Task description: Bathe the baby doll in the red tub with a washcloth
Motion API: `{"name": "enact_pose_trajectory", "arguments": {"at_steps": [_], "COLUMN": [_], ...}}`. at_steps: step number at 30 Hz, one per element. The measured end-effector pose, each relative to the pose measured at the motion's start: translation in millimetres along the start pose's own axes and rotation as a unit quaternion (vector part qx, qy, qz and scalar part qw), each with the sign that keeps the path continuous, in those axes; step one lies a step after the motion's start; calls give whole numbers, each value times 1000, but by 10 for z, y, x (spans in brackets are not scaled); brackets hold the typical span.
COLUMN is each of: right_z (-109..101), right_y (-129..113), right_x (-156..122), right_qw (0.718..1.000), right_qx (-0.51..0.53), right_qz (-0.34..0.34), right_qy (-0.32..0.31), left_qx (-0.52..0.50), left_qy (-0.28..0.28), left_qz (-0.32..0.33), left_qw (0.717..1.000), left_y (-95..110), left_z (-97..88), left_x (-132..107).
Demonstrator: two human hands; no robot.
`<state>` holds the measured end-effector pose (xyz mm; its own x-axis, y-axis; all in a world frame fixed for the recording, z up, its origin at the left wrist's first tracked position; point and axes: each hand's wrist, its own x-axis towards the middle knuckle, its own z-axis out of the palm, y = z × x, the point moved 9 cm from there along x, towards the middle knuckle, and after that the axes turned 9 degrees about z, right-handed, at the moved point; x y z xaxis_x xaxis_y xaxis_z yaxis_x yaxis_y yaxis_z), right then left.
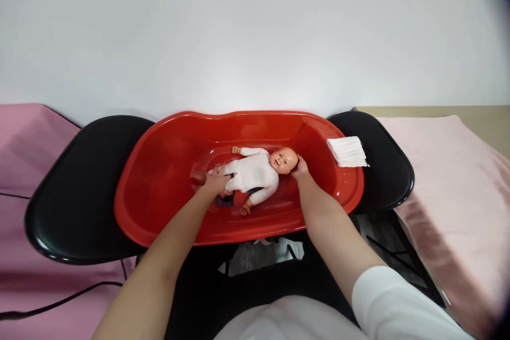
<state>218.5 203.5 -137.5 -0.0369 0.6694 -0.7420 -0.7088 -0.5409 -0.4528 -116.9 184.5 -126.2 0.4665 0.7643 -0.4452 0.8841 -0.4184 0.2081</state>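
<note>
A baby doll (255,170) in white clothing lies on its back in a red baby bathtub (151,170), its head to the right and its feet to the left. My left hand (216,181) is closed around the doll's legs. Cupped behind the back of its head is my right hand (300,167), with most of the fingers hidden. A dark object (225,200) shows partly beneath the doll near its hip; I cannot make out what it is. A folded white cloth (347,151) lies over the tub's right rim.
Black rounded surfaces stand on the left (87,186) and right (384,164) of the tub. Pink covers lie on the far left (24,149) and far right (434,164). A pale wall (239,32) rises directly behind the tub.
</note>
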Motion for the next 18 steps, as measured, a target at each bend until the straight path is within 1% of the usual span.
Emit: {"name": "enact_pose_trajectory", "arguments": {"at_steps": [1,3,6,10,12,18], "right_z": [23,57,106,160,195,341], "right_y": [46,145,272,383,433,495], "right_x": [4,26,77,163,222,369], "right_qw": [1000,997,992,982,980,980], "right_qx": [26,72,116,145,148,92], "right_qz": [-1,-4,-21,-66,-81,-107], "right_qy": [-7,-21,-56,-99,-110,-140], "left_qx": [13,29,44,53,57,70], "left_qy": [-15,-27,-22,-18,-22,-19], "left_qz": [-9,-17,-16,-20,-21,-23], "left_qw": [1000,999,999,998,998,997], "left_y": [-7,-8,8,-9,-29,-79], "left_z": [12,13,-1,22,50,101], "left_x": [-2,-8,-23,-36,-32,-40]}}
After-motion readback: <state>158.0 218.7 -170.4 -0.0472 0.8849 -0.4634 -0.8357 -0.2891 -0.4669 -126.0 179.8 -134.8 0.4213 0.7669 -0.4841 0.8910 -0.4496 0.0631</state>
